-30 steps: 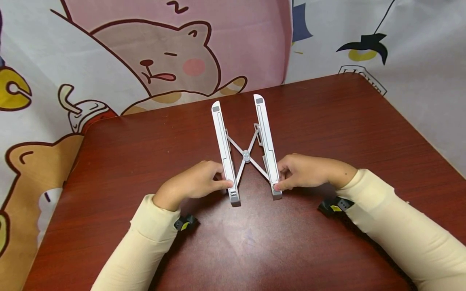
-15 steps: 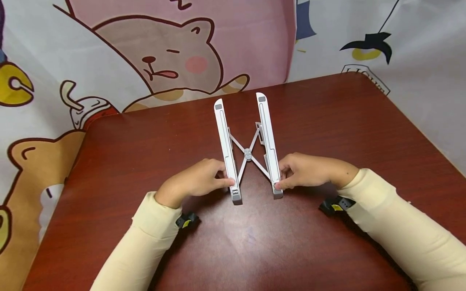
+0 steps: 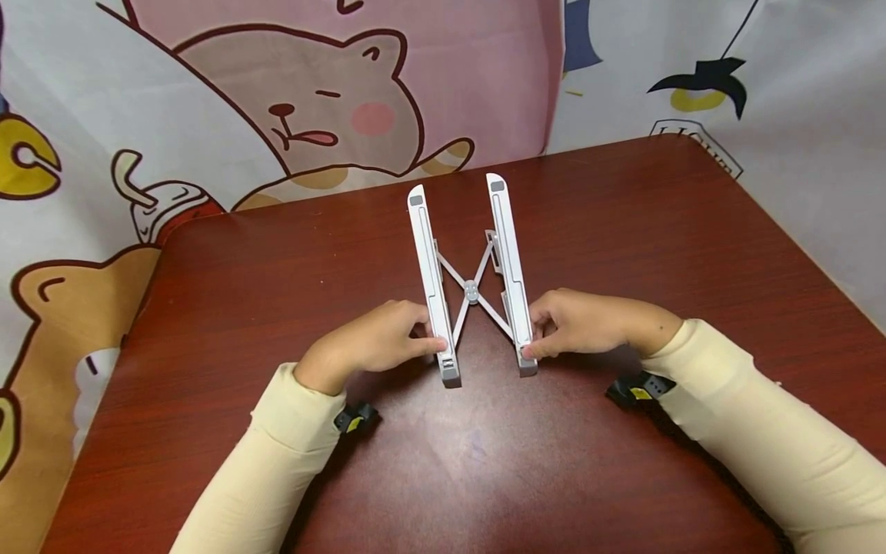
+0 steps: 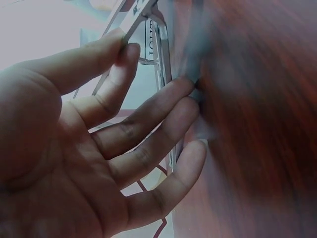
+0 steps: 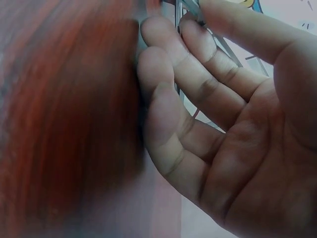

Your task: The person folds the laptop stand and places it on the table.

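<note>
A silver folding laptop stand [image 3: 510, 261] stands unfolded in the middle of the table. Its two long arms rise toward the back, joined by an X-shaped brace [image 3: 471, 292]. Thumb and index finger of my left hand [image 3: 377, 336] pinch the near end of the left arm. In the left wrist view the other fingers [image 4: 148, 153] of that hand reach down toward the table surface. On the other side, my right hand [image 3: 584, 323] pinches the near end of the right arm. The right wrist view has its lower fingers [image 5: 163, 119] curled close to the tabletop.
The dark red wooden table [image 3: 471, 477] has rounded far corners. Behind it hangs a printed cloth [image 3: 277, 92] with cartoon animals. Each wrist carries a small black camera, one at the left cuff [image 3: 356, 418] and one at the right cuff [image 3: 640, 389].
The stand and both hands keep their pose, with the same grip on the arms. The head view has shifted slightly.
</note>
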Demonstrator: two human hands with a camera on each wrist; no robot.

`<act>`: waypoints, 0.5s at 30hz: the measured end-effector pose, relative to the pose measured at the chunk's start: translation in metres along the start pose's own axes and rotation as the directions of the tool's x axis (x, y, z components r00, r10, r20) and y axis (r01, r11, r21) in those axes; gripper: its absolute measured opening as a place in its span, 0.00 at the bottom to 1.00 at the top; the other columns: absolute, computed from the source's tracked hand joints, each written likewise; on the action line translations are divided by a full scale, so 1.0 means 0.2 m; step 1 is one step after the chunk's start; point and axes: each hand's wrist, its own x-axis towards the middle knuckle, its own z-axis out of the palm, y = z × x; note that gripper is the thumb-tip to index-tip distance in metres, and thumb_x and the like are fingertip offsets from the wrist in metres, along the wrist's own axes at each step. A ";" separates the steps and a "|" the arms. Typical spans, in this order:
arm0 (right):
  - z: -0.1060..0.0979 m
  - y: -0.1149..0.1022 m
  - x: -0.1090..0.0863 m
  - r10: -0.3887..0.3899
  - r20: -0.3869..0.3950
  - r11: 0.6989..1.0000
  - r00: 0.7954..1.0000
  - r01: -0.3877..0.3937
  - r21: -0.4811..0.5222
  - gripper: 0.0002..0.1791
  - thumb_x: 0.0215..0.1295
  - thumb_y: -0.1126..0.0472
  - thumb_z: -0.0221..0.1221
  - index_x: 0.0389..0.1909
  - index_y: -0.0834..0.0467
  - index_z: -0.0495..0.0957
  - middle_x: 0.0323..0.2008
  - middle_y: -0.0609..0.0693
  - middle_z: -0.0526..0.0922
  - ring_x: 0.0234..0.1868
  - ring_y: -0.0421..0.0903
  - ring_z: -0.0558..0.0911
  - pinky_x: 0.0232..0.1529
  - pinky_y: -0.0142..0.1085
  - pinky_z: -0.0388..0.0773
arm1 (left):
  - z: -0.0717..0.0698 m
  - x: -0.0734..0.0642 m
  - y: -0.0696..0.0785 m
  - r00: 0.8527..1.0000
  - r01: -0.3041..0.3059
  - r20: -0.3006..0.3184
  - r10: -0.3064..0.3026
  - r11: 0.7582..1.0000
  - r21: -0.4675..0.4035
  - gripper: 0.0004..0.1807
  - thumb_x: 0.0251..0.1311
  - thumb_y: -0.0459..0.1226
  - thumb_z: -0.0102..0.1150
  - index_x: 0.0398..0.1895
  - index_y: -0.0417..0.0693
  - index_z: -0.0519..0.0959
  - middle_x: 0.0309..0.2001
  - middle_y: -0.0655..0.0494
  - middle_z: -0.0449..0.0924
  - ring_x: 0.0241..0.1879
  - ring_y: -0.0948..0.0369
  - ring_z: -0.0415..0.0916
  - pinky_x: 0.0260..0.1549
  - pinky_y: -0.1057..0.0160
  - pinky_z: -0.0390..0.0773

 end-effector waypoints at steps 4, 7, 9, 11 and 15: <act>0.00 -0.01 0.00 0.005 -0.001 1.000 1.000 -0.005 0.005 0.10 0.53 0.54 0.65 0.22 0.54 0.77 0.16 0.42 0.76 0.18 0.33 0.72 0.19 0.27 0.67 | 0.00 0.00 0.00 1.000 0.006 0.004 -0.006 1.000 -0.012 0.11 0.57 0.48 0.58 0.24 0.54 0.75 0.21 0.57 0.79 0.17 0.68 0.62 0.20 0.68 0.65; 0.00 -0.01 0.00 0.007 -0.002 1.000 1.000 -0.007 0.004 0.10 0.53 0.54 0.65 0.22 0.54 0.77 0.16 0.43 0.77 0.18 0.33 0.72 0.19 0.27 0.68 | 0.00 0.00 0.01 1.000 0.004 0.006 -0.004 1.000 -0.011 0.11 0.58 0.48 0.58 0.24 0.54 0.75 0.22 0.57 0.80 0.17 0.68 0.62 0.21 0.68 0.65; 0.01 -0.01 0.00 0.006 -0.001 1.000 1.000 -0.006 0.005 0.10 0.54 0.54 0.65 0.22 0.54 0.77 0.16 0.43 0.77 0.18 0.33 0.72 0.19 0.27 0.68 | 0.00 0.00 0.01 1.000 0.001 0.005 -0.001 1.000 -0.007 0.11 0.58 0.48 0.58 0.24 0.54 0.75 0.22 0.56 0.80 0.18 0.68 0.63 0.21 0.68 0.66; 0.01 -0.02 0.00 0.004 -0.001 1.000 1.000 -0.004 0.009 0.09 0.54 0.54 0.65 0.22 0.54 0.77 0.16 0.43 0.77 0.18 0.33 0.72 0.18 0.27 0.67 | 0.00 0.00 0.01 1.000 -0.001 0.003 0.001 1.000 -0.004 0.11 0.58 0.48 0.58 0.23 0.54 0.75 0.22 0.56 0.80 0.18 0.68 0.63 0.21 0.68 0.66; 0.01 -0.02 0.00 -0.001 0.002 1.000 1.000 0.001 0.018 0.09 0.54 0.54 0.64 0.22 0.54 0.77 0.16 0.43 0.77 0.18 0.33 0.72 0.18 0.27 0.67 | 0.00 0.00 0.02 1.000 0.000 -0.005 0.000 1.000 0.009 0.11 0.57 0.48 0.59 0.23 0.54 0.75 0.20 0.59 0.78 0.18 0.68 0.63 0.21 0.68 0.66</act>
